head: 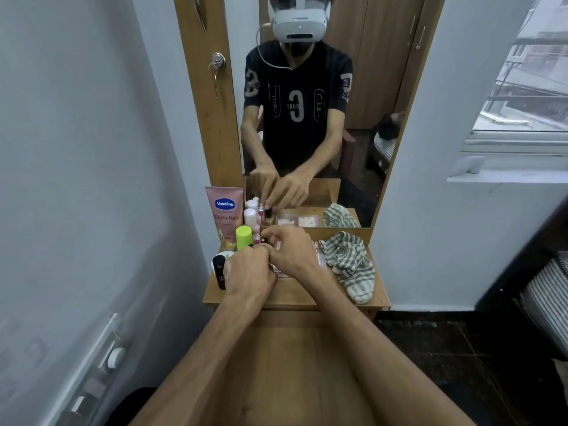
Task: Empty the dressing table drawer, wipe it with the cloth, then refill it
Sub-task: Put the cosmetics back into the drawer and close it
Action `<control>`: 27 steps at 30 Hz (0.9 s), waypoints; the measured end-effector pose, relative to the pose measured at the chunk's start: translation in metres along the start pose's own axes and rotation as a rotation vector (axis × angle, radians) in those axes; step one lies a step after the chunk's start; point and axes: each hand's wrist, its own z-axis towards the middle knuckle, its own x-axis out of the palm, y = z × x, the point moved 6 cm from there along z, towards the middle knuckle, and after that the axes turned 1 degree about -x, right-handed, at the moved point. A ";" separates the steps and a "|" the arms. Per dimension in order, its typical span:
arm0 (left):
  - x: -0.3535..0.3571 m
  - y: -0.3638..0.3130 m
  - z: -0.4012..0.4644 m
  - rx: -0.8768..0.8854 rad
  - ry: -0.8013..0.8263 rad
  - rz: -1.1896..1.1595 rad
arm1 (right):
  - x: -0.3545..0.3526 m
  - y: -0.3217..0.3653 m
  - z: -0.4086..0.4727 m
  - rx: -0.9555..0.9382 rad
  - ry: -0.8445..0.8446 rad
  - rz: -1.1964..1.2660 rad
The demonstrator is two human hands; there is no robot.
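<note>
Both hands (250, 269) (289, 250) meet over bottles (243, 237) far left on surface (295, 295); fingers curled, grip contents unclear. Cloth (350, 262) right, untouched. Drawer (292, 364) open near. Likely emptying or refilling; cannot tell. Next: settle small item.

Both forearms extend forward from the lower edge of the view and converge toward the centre. The left hand (250, 269) is presented back-up, fingers curled downward, knuckles raised. The right hand (290, 252) lies just beside it, slightly farther forward, wrist angled inward, fingers bent and pointing left. The fingertips of both hands meet at one point. What each grip encloses cannot be determined, as the fingers hide it. Both arms are bare.
</note>
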 end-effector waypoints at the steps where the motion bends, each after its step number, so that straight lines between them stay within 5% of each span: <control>1: 0.000 0.000 0.001 0.003 0.000 0.014 | 0.002 -0.001 0.001 -0.006 0.004 0.005; 18: -0.001 -0.012 -0.005 0.061 -0.027 0.017 | -0.070 -0.029 -0.034 -0.070 -0.220 0.197; 27: -0.004 0.002 -0.004 0.049 -0.076 -0.015 | -0.075 -0.050 -0.047 -0.035 -0.197 0.191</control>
